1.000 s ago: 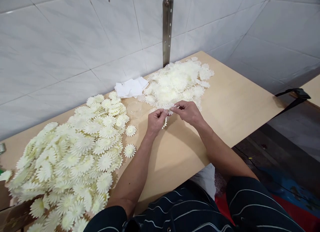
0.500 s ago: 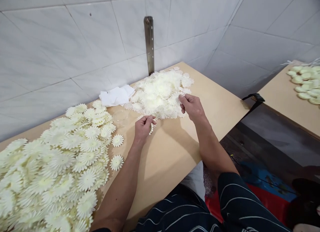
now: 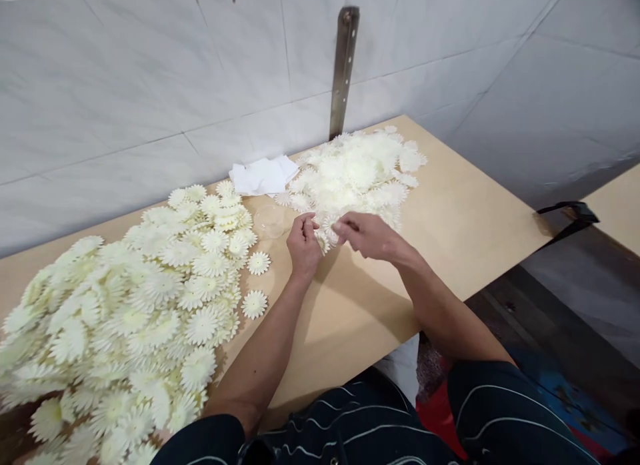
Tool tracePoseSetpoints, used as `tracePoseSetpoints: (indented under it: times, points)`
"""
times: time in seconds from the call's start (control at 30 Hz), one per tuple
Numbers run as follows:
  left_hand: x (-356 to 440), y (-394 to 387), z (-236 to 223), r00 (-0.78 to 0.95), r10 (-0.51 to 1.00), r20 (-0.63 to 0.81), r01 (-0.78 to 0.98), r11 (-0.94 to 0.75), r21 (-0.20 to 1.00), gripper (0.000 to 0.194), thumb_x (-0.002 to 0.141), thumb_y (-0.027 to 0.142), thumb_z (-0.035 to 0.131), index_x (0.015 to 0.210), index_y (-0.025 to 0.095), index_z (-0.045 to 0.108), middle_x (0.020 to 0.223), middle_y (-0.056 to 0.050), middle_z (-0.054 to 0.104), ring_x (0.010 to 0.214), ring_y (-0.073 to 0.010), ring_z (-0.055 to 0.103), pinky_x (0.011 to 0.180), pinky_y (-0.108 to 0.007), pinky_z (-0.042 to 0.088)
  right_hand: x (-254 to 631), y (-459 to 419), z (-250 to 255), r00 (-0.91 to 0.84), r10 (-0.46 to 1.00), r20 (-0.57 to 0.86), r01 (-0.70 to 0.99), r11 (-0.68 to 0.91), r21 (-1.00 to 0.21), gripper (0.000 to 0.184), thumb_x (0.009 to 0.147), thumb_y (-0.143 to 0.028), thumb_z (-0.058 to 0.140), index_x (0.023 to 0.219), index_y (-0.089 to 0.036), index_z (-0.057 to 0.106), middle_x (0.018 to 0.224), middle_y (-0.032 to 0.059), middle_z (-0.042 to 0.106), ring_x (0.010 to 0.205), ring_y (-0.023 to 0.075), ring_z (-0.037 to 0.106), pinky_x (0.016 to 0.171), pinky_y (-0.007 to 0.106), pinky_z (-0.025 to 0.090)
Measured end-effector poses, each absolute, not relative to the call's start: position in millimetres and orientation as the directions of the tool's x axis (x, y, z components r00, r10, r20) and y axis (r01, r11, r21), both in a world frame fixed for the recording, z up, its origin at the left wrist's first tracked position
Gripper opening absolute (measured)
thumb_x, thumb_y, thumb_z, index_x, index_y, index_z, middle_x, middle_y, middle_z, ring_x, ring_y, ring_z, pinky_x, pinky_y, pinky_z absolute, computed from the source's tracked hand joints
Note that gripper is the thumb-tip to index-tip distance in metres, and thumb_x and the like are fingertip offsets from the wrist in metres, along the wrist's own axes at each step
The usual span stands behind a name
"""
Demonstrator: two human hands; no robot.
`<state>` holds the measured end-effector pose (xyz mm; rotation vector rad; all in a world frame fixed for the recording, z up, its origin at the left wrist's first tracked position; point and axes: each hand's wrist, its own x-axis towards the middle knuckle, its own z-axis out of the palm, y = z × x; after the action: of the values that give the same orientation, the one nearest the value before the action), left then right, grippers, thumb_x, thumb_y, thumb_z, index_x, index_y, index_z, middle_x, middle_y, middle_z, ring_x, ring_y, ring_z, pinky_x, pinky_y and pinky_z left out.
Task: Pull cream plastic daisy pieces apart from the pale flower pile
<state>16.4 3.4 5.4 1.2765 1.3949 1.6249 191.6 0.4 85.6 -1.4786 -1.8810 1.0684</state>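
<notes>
My left hand (image 3: pixel 304 248) is closed in a pinch on a cream artificial flower petal piece (image 3: pixel 324 242), which shows between the two hands. Just to its right is my right hand (image 3: pixel 367 235), fingers pinched together close to that piece; whatever lies between its fingertips is too blurred to make out. Behind both hands spreads a pile of pale, thin petal pieces (image 3: pixel 357 168). A larger heap of cream daisy-shaped flowers (image 3: pixel 150 305) covers the left of the table, with two single flowers (image 3: pixel 259 263) lying at its right edge.
White paper sheets (image 3: pixel 264 176) and a clear round dish or lid (image 3: pixel 271 221) lie between the heaps. The tan table (image 3: pixel 465 218) meets a tiled wall bearing a metal bracket (image 3: pixel 344 71). A black strap (image 3: pixel 575 215) hangs near a second table at right.
My right hand has come from the pale pile down and left to my left hand. The view has shifted, so the table appears further right.
</notes>
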Motion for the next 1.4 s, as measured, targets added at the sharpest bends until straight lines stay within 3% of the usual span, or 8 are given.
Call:
tracePoseSetpoints:
  times: [0.1,0.3,0.53,0.67,0.8,1.17,1.3,1.4]
  points:
    - [16.3,2.8,3.3,-0.340,0.901,0.270,0.109,-0.248,0.963,0.028,0.110,0.046,0.057,0.110,0.023,0.072,0.085,-0.002,0.068,0.078,-0.0170,0.064,0.074,-0.029,0.050,166.1,-10.4,72.2,-0.370,0.906,-0.204,0.447,-0.019,-0.895,0.046,0.092,-0.066,0.078,0.088,-0.021,0.069,0.076,0.0044,0.073,0.056,0.0159,0.061,0.044,0.028,0.047]
    - [17.7,7.6,-1.7,-0.318,0.912,0.259,-0.027,-0.282,0.959,0.025,0.110,0.046,0.059,0.112,0.024,0.069,0.082,0.000,0.063,0.076,-0.0160,0.063,0.076,-0.030,0.053,164.7,-3.7,53.1,-0.310,0.931,-0.191,0.298,-0.096,-0.950,0.039,0.081,-0.054,0.088,0.088,-0.022,0.066,0.064,-0.0017,0.064,0.052,0.0136,0.055,0.043,0.026,0.046]
    - [22.8,0.2,2.5,-0.276,0.903,0.331,0.071,-0.324,0.943,0.026,0.108,0.050,0.065,0.111,0.024,0.068,0.090,-0.002,0.071,0.077,-0.0157,0.071,0.081,-0.031,0.058,174.5,-4.4,49.5,-0.304,0.941,-0.148,0.425,-0.005,-0.905,0.034,0.084,-0.052,0.081,0.088,-0.020,0.072,0.062,-0.0026,0.061,0.050,0.0139,0.053,0.049,0.028,0.042]
    - [24.7,-6.1,5.6,-0.302,0.887,0.349,0.132,-0.324,0.937,0.025,0.107,0.047,0.066,0.113,0.023,0.070,0.106,-0.008,0.076,0.092,-0.0193,0.073,0.084,-0.033,0.060,187.8,-0.1,51.4,-0.243,0.969,-0.037,0.519,0.098,-0.849,0.057,0.088,-0.066,0.076,0.060,-0.022,0.051,0.053,-0.0026,0.043,0.055,0.0142,0.045,0.054,0.030,0.031]
    - [27.5,-8.5,6.7,-0.354,0.865,0.357,0.163,-0.319,0.934,0.023,0.108,0.045,0.066,0.112,0.023,0.072,0.107,-0.008,0.076,0.090,-0.0186,0.071,0.081,-0.031,0.059,198.3,6.4,52.7,-0.137,0.986,0.094,0.543,0.154,-0.826,0.058,0.093,-0.063,0.071,0.061,-0.024,0.041,0.058,-0.0026,0.035,0.063,0.0145,0.038,0.058,0.032,0.027]
    - [29.1,-14.5,7.8,-0.339,0.903,0.265,0.158,-0.224,0.962,0.024,0.105,0.046,0.067,0.108,0.023,0.070,0.084,0.000,0.068,0.062,-0.0115,0.059,0.059,-0.024,0.049,189.9,10.1,47.9,-0.147,0.966,0.215,0.525,0.260,-0.810,0.056,0.106,-0.060,0.051,0.065,-0.026,0.035,0.060,-0.0003,0.042,0.064,0.0170,0.042,0.062,0.034,0.029]
    - [21.9,-23.8,10.0,-0.341,0.919,0.198,0.093,-0.177,0.980,0.029,0.104,0.051,0.066,0.105,0.022,0.067,0.078,0.003,0.064,0.049,-0.0078,0.052,0.048,-0.022,0.043,188.0,8.1,47.6,-0.101,0.973,0.210,0.398,0.232,-0.887,0.057,0.101,-0.066,0.058,0.066,-0.027,0.036,0.059,-0.0018,0.041,0.061,0.0159,0.040,0.058,0.033,0.030]
    - [18.3,-30.4,10.1,-0.330,0.931,0.157,0.033,-0.155,0.987,0.036,0.103,0.057,0.066,0.102,0.021,0.065,0.076,0.005,0.061,0.044,-0.0061,0.049,0.043,-0.021,0.040,185.3,5.8,47.6,-0.204,0.970,0.133,0.268,0.186,-0.945,0.052,0.093,-0.064,0.068,0.068,-0.027,0.042,0.057,-0.0036,0.046,0.054,0.0144,0.044,0.055,0.031,0.033]
